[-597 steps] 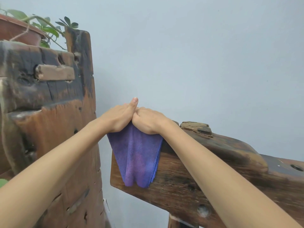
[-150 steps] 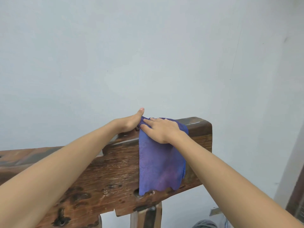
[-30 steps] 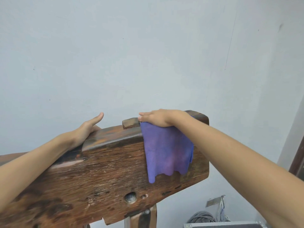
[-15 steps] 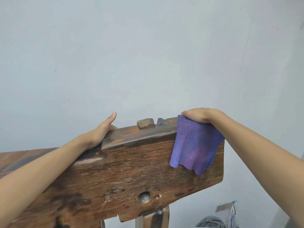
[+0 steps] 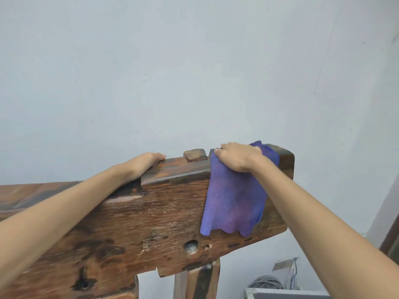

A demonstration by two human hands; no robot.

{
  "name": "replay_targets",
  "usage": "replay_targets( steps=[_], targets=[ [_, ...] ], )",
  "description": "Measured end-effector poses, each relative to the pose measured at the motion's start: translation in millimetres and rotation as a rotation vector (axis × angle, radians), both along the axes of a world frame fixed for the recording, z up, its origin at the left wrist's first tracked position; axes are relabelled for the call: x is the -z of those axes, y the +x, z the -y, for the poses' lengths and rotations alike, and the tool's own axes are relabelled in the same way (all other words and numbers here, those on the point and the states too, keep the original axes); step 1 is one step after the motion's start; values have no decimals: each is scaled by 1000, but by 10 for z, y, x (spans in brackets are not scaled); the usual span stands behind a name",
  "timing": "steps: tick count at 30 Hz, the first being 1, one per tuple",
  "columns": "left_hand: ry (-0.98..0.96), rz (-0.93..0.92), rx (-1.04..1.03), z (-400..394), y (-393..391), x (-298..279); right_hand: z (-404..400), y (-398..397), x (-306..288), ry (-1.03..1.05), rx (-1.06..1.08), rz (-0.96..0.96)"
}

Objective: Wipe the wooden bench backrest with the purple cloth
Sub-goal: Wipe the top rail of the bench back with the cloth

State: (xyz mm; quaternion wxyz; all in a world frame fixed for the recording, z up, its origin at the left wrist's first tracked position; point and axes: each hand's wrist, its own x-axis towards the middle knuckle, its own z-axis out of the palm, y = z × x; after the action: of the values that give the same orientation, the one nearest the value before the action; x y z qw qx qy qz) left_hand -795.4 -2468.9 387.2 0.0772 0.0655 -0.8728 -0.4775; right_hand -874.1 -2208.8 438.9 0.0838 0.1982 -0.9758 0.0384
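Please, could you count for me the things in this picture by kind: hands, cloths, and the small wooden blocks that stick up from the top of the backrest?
Hands: 2, left hand and right hand
Cloths: 1, purple cloth
Wooden blocks: 1 clearly visible, wooden block
Total: 4

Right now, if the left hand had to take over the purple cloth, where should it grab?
Probably the fold on the backrest top edge, coming from the left: the purple cloth drapes over it, pinned by the right hand, while the left hand rests nearby.
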Motion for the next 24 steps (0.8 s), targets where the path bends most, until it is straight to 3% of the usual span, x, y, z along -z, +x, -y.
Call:
replay_targets(
  steps=[9,16,24],
  targets=[
    [-98,-54,-10,38,25,30,396,245,57,-34,-29,0],
    [-184,-26,-73,66,67,50,804,454,103,-6,-182,42],
    [163,-89,38,154,245,73,1203,739,128,57,-335,94]
  ],
)
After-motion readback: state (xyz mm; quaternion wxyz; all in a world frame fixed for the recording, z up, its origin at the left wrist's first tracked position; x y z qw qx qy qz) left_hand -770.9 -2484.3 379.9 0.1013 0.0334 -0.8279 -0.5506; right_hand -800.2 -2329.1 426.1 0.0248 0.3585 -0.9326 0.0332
